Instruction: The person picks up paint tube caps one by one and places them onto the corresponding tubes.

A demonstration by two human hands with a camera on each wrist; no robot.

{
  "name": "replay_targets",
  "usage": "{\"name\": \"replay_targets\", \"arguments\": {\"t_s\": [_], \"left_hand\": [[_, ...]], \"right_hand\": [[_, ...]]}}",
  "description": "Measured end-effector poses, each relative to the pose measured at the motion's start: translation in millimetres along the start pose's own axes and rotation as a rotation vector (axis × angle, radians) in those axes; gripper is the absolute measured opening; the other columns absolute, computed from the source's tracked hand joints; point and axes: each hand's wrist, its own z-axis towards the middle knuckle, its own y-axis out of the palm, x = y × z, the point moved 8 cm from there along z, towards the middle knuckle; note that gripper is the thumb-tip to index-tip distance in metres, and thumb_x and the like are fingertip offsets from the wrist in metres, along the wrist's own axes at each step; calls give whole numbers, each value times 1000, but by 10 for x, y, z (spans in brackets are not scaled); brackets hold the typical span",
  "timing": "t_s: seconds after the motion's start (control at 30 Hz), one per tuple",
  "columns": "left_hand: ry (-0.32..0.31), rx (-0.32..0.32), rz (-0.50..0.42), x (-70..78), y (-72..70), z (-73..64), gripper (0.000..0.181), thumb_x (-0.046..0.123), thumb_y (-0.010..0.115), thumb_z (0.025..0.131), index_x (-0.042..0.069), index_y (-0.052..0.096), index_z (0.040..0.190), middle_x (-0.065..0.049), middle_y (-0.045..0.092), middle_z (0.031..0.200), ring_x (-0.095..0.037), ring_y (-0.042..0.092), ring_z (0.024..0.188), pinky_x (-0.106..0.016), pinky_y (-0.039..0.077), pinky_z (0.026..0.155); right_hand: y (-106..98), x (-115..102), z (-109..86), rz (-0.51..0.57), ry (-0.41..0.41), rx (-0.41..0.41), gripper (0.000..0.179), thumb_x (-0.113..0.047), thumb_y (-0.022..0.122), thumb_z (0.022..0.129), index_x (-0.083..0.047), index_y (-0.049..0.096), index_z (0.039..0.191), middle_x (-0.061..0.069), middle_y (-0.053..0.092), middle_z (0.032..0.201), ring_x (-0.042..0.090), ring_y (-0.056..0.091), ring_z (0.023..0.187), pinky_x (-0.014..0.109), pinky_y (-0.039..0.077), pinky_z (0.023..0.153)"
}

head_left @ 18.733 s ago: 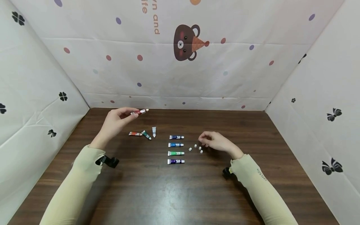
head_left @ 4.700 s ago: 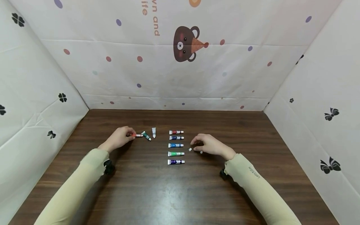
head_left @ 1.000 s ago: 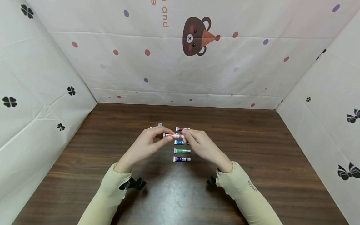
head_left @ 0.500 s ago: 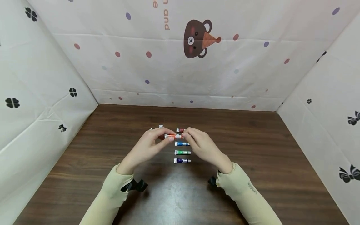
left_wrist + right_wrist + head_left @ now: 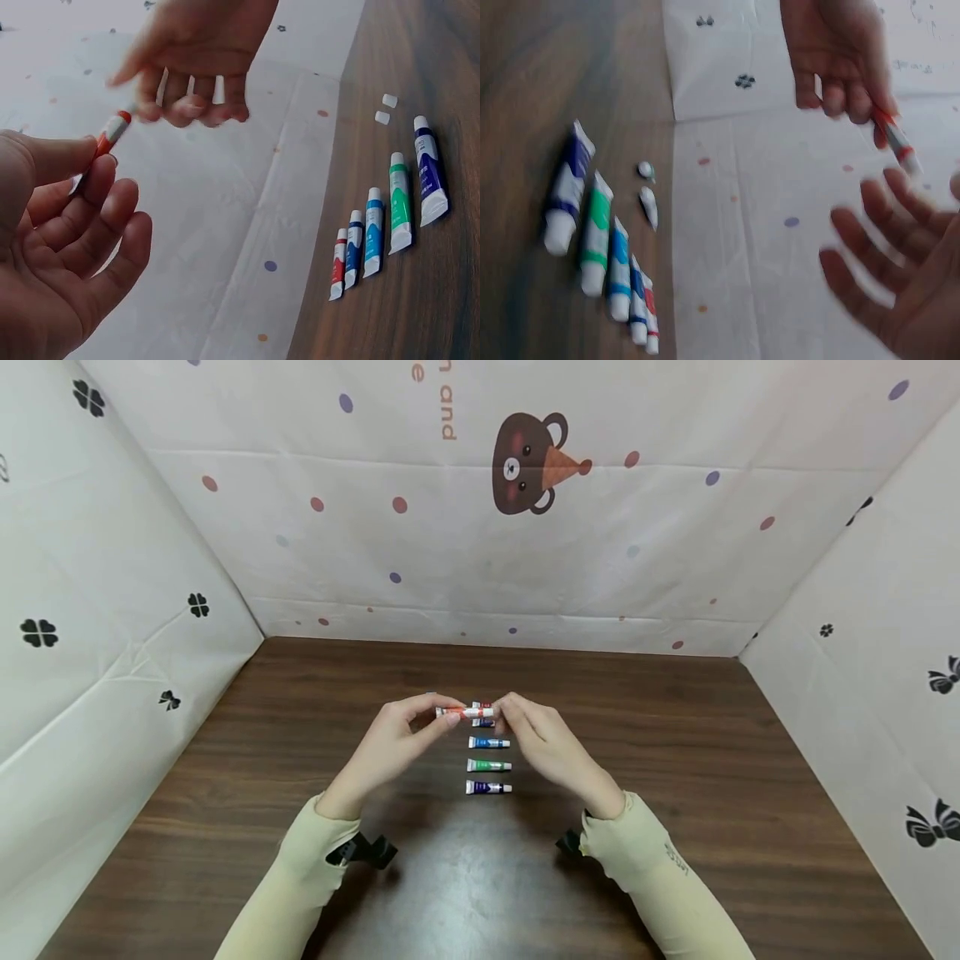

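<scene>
An orange-red paint tube (image 5: 468,713) is raised above the table in the head view. My left hand (image 5: 381,750) pinches it near its crimped end between thumb and fingers. At the tube's white cap end (image 5: 909,159) is my right hand (image 5: 551,747), its fingers spread and relaxed in the right wrist view, fingertips right by the cap. Below lies a row of paint tubes: red (image 5: 339,264), dark blue (image 5: 353,249), light blue (image 5: 489,743), green (image 5: 489,766) and purple (image 5: 489,787).
Two small white caps (image 5: 386,109) lie on the table beyond the row in the left wrist view. A white tube (image 5: 649,208) and a teal-edged one (image 5: 645,171) lie on the other side. Patterned white cloth (image 5: 360,552) walls the brown table.
The red tube once in my left hand joined the row. My left hand then lifted the orange-red tube from the left to mid-table. Just now, both hands rose slightly and my right fingers loosened.
</scene>
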Motion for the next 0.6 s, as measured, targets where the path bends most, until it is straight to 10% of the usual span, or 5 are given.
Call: {"name": "replay_targets", "arguments": {"t_s": [0.2,0.6], "left_hand": [[-4,-28,-10,-12,4,1,19,33,68,98,22,75,112,7,71,97,-17,58,77,-29,45,64],[67,-38,81,-15,82,137,24,32,68,98,17,76,116,10,72,103,-12,60,78,-31,51,69]], "right_hand": [[46,-43,-2,-85,-130,-77,13,-22,47,109,-17,58,105,-4,48,77,10,42,60,28,39,56],[-46,112,61,-269,-65,-39,22,-31,43,110,-21,60,101,-8,45,68,8,38,55,29,36,53]]}}
